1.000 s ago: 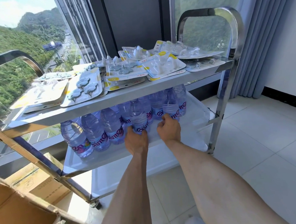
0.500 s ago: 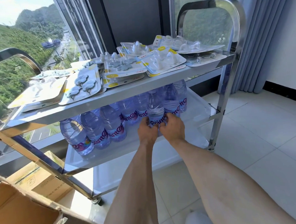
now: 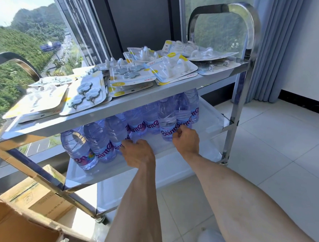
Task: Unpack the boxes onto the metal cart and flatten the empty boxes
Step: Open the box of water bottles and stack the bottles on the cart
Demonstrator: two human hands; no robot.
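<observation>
A metal cart (image 3: pixel 107 111) has three shelves. Its middle shelf (image 3: pixel 120 172) carries a row of several clear water bottles with pink labels. My left hand (image 3: pixel 139 152) reaches under the top shelf, its fingers curled against the lower part of one bottle (image 3: pixel 115 134) in the left half of the row. My right hand (image 3: pixel 187 139) grips the label area of a front bottle (image 3: pixel 166 118) further right. The top shelf is covered with several blister packs of hooks (image 3: pixel 131 75).
An open cardboard box (image 3: pixel 23 234) sits at the lower left, with a closed carton (image 3: pixel 40 196) behind it beside the cart's leg. The bottom shelf (image 3: pixel 110 196) shows bare metal. A blue curtain (image 3: pixel 282 44) hangs at the right, and white tiled floor (image 3: pixel 273 153) lies there.
My hands, together on one bottle half a second ago, have parted. The left has moved left to another bottle; the right stays at the front bottle.
</observation>
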